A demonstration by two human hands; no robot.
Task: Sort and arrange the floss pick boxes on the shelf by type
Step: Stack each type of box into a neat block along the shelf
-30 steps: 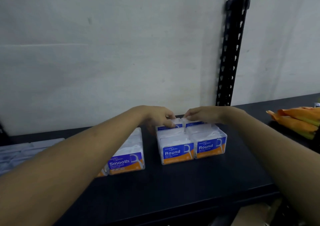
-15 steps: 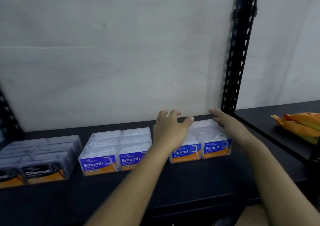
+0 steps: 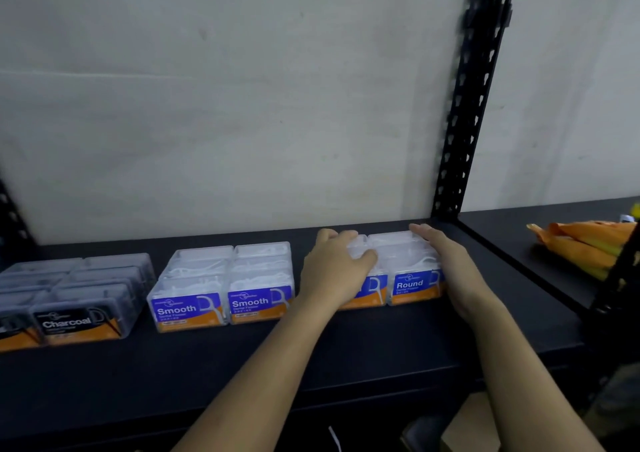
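Note:
Three groups of floss pick boxes stand along the black shelf (image 3: 311, 354). The dark "Charcoal" boxes (image 3: 79, 292) are at the far left. The clear "Smooth" boxes (image 3: 225, 278) come beside them, two columns wide. At the right stand the "Round" boxes (image 3: 405, 271). My left hand (image 3: 336, 268) lies flat on the left side of the Round group and hides its left label. My right hand (image 3: 450, 264) rests with straight fingers against that group's right side. Neither hand grips a box.
A black perforated upright (image 3: 464, 122) rises just behind the Round boxes at the right. Beyond it, a neighbouring shelf carries orange and yellow packets (image 3: 585, 244). A pale wall closes the back. A cardboard box (image 3: 474, 424) sits below at the bottom right.
One second ago both hands pinched at the back boxes of the Round group. They have since let go and spread flat over and beside the group. The view has widened leftward.

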